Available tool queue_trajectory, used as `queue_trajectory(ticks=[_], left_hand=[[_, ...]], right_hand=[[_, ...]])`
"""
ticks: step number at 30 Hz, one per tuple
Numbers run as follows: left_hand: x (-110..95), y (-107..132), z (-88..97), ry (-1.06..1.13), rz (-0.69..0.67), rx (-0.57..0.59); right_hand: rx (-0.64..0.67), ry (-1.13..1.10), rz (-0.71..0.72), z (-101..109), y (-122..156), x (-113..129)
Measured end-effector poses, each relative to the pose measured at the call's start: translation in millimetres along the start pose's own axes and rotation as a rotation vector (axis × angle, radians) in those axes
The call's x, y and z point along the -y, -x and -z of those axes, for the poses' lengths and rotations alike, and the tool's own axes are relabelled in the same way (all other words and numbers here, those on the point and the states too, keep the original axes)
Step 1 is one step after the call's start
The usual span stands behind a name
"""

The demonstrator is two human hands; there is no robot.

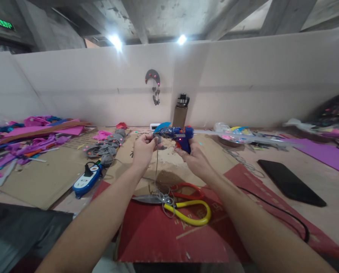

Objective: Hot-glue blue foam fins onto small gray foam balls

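My right hand [194, 157] is closed round the grip of a blue hot glue gun [177, 135], its nozzle pointing left and a small red light lit on its body. My left hand [143, 148] pinches a small grey piece [159, 141] right at the nozzle, and a thin grey string [157, 167] hangs down from it. Below my hands lie scissors [183, 206] with one red and one yellow handle loop, on red paper [169, 231].
A white and blue power strip [87, 180] lies to the left, near grey felt pieces [107, 148]. Pink and purple scraps [30, 140] pile at far left. A brown bottle [181, 112] stands at the wall. A black phone [290, 182] lies right; a black cord [277, 210] crosses the red paper.
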State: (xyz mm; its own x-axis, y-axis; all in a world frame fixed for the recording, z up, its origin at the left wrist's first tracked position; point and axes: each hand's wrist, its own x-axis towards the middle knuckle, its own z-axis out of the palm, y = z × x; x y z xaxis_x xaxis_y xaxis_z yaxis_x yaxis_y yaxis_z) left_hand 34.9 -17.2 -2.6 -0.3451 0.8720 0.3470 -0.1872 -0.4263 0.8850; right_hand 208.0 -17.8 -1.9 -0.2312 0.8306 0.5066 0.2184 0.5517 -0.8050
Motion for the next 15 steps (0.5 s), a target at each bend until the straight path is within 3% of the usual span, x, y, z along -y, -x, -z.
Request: queue_trajectory(ticks=[15], left_hand=[[-2.0,0.6,-1.5,0.006,0.006,-0.008]], right_hand=[[-0.002,0.044,0.12,-1.1,-3.0,-7.6]])
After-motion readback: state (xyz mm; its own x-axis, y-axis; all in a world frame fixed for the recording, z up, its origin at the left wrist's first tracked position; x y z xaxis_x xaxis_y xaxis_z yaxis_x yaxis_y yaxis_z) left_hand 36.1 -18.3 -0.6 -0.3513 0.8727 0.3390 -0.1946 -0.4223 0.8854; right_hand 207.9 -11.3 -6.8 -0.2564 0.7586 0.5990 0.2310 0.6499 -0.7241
